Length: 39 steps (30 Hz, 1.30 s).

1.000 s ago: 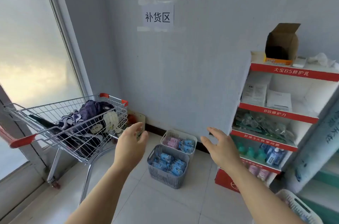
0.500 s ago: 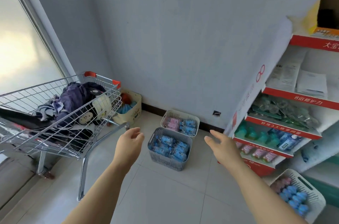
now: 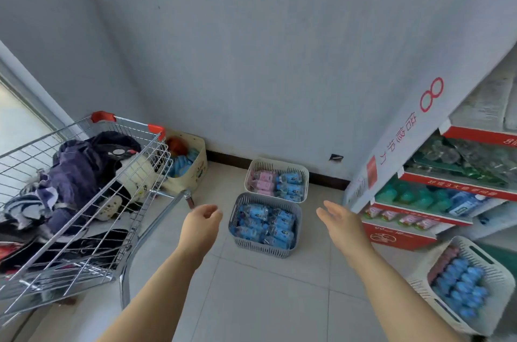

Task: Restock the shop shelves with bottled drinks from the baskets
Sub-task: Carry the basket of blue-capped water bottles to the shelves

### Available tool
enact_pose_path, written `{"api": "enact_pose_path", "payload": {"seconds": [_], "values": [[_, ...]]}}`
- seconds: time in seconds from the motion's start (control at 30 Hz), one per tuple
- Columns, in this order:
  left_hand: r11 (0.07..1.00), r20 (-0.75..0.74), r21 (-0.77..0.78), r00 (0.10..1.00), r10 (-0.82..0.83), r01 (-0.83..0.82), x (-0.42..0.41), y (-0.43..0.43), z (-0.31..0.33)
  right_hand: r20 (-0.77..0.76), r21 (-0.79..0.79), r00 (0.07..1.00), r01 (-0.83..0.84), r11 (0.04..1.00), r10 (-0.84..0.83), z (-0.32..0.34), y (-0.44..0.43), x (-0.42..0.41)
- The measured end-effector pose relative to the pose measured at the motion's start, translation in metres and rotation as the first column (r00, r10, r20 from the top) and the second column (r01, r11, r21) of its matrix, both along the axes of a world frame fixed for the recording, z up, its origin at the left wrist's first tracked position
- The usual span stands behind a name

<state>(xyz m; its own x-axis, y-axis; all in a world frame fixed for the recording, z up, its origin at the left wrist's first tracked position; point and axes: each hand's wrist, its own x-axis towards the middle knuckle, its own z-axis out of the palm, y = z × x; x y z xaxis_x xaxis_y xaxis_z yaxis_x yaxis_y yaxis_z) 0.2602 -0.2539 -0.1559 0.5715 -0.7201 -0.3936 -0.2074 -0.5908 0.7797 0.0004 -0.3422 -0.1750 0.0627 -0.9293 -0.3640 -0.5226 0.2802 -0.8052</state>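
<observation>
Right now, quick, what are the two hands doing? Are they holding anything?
Left hand: open, fingers loosely curled, holding nothing.
Right hand: open, fingers stretched out, holding nothing.

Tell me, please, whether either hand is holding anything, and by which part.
Nothing is held: the left hand and right hand hover empty either side of the grey basket, touching nothing.

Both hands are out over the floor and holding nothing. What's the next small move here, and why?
Probably lower the left hand and right hand to the grey basket and take a grip on some of its blue-labelled bottles. Both hands are empty and flank that basket in view. It sits on the floor just ahead and looks full.
</observation>
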Motion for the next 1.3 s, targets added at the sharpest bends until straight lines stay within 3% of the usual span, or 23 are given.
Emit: {"api": "enact_pose_path", "payload": {"seconds": [0.43,0.77,0.97,1.3], "values": [[0.985,-0.107,0.160,0.991,0.075,-0.057,0.019,-0.152,-0.115,0.035,0.194,0.997,0.060,0.979,-0.068,-0.112,-0.145,0.025],[0.932,-0.352,0.289,0.881,0.316,-0.219,0.054,-0.246,-0.249,0.101,0.496,0.957,0.187,0.848,-0.271,-0.254,-0.240,0.032],[0.906,-0.343,0.348,0.866,0.363,-0.242,0.084,-0.279,-0.359,0.048,0.562,0.935,0.265,0.784,-0.350,-0.374,-0.260,0.035],[0.906,-0.141,0.401,0.967,0.210,-0.138,0.122,-0.305,-0.560,-0.023,0.627,0.871,0.395,0.671,-0.491,-0.563,-0.272,0.020]]}}
